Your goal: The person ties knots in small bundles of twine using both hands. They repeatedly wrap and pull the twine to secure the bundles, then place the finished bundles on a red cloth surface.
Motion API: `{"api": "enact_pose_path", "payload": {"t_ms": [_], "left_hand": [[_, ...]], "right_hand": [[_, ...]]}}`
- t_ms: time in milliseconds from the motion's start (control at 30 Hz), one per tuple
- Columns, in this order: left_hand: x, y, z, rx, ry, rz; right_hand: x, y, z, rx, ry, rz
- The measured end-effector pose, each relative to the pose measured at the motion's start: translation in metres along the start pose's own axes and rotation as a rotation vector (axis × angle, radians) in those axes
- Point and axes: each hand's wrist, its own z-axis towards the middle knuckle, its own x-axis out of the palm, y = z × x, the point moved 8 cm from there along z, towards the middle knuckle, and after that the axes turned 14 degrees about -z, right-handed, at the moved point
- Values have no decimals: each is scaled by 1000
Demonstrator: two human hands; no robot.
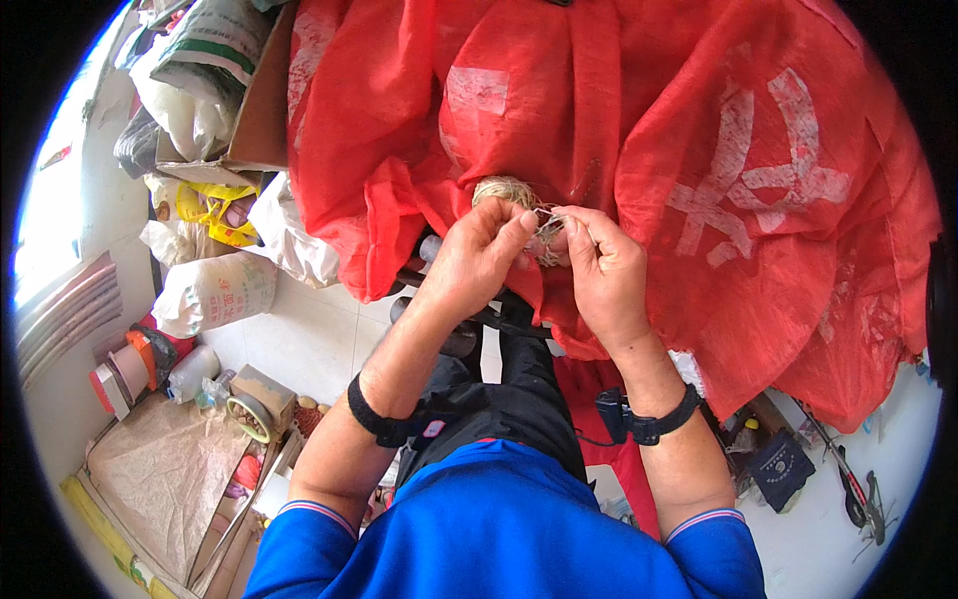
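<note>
My left hand (490, 243) and my right hand (602, 254) meet near the middle of the view. Thin pale strands (550, 219) run between them, pinched by the thumb and forefinger of each. Just behind and below the fingers is a bundle of pale, straw-like fibre (503, 192), partly hidden by my left hand. It lies against a large red cloth (554, 142) with worn white markings, which drapes in folds under and beyond both hands. What the cloth covers is hidden.
Dark rods or bars (516, 322) show below my hands, above the tiled floor (299, 337). To the left are a cardboard box (262, 112) with sacks, plastic bags and a printed white sack (224, 296). A pole with a red and black shaft (849, 479) lies at the lower right.
</note>
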Motion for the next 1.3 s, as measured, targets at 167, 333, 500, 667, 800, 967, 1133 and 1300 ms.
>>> {"api": "enact_pose_path", "payload": {"t_ms": [167,333,500,667,800,967,1133,1300], "left_hand": [[13,-4,-9,12,87,221],[6,-8,-10,23,7,170],[0,-6,-11,37,-30,121],[3,-8,-13,72,-11,135],[7,-12,-15,97,-27,59],[7,-13,-10,98,-32,8],[7,-12,-4,71,-1,-183],[12,-14,-13,109,50,-184]], "right_hand": [[8,-12,4,149,122,250],[16,-20,4,300,246,588],[22,-14,0,400,320,777],[23,-3,2,366,334,697],[22,-2,3,352,311,600],[23,-4,2,359,294,578],[20,-2,-1,356,294,577],[18,2,-3,316,292,520]]}}
